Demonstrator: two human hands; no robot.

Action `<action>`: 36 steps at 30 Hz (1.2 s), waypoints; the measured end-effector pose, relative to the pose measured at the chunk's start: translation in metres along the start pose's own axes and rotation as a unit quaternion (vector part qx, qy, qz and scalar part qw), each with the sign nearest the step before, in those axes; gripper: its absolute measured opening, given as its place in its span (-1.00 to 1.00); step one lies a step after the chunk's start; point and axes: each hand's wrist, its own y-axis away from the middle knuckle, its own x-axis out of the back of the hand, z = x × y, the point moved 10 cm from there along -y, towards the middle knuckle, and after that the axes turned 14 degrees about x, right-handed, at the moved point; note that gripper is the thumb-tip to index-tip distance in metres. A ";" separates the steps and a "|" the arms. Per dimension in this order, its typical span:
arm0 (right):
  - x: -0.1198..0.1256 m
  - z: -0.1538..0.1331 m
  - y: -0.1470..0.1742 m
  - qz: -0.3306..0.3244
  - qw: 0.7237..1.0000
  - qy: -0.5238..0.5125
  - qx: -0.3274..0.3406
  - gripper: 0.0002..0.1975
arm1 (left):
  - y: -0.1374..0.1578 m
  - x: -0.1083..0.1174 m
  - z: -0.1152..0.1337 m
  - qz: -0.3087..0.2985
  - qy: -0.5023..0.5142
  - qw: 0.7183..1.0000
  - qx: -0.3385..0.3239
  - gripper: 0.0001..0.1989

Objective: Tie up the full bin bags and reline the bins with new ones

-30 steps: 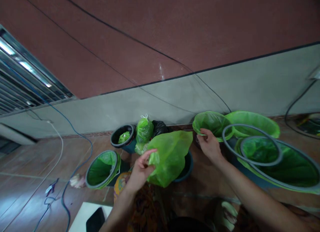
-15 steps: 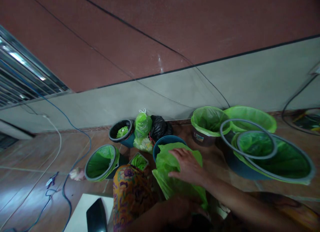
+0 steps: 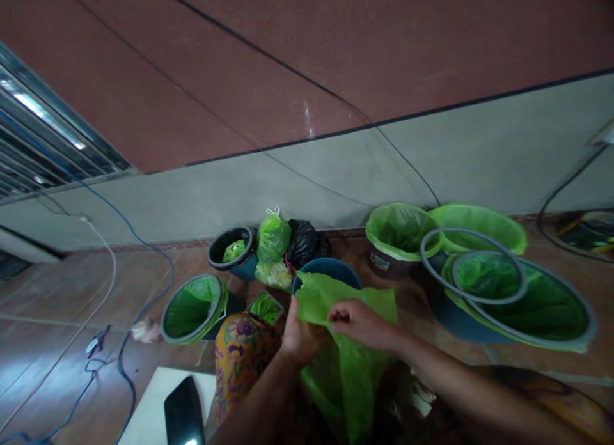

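A thin green plastic bag (image 3: 362, 362) hangs between my hands, over my lap and in front of a blue bucket (image 3: 330, 266). My left hand (image 3: 300, 336) is at the bag's left side, its thumb up along the edge and its other fingers behind the plastic. Bent fingers of my right hand (image 3: 357, 322) pinch the bag near its middle. The bag's upper edge covers part of the bucket's opening. To the left of my hands stands a small square bin (image 3: 265, 307) with green plastic inside.
Several bins lined with green bags stand around, among them a brown bin (image 3: 384, 264) and a wide blue tub (image 3: 460, 314) with loose grey rings. Tied green (image 3: 273, 240) and black bags (image 3: 304, 243) lean by the wall. A phone (image 3: 183, 413) lies at lower left; a blue cable (image 3: 128, 352) crosses the floor.
My left hand has risen from low in my lap to the bag's left edge. My right hand has gone from spread flat on the bag to pinching it. The bag now hangs down lower.
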 end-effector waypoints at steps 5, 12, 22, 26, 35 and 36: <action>-0.017 -0.005 0.022 -0.200 0.978 -0.049 -0.030 -0.82 | 0.002 -0.002 0.025 0.050 0.039 0.997 -0.050 -0.63; 0.118 -0.016 0.007 0.202 0.979 -0.005 0.016 -0.34 | 0.023 -0.046 0.024 0.073 -0.045 0.986 -0.144 -0.58; 0.141 0.013 0.018 0.241 0.964 -0.098 -0.063 -0.69 | 0.028 -0.051 0.052 -0.003 0.006 0.993 -0.118 -0.69; 0.168 0.022 0.033 0.303 0.934 -0.173 -0.079 -0.62 | 0.038 -0.037 0.078 -0.016 0.006 0.990 -0.141 -0.73; 0.207 0.039 0.060 0.392 0.890 -0.193 -0.131 -0.66 | 0.070 -0.011 0.124 0.110 0.014 0.969 -0.222 -0.86; 0.211 0.041 0.061 0.396 0.888 -0.194 -0.129 -0.67 | 0.073 -0.010 0.128 0.117 0.010 0.967 -0.225 -0.87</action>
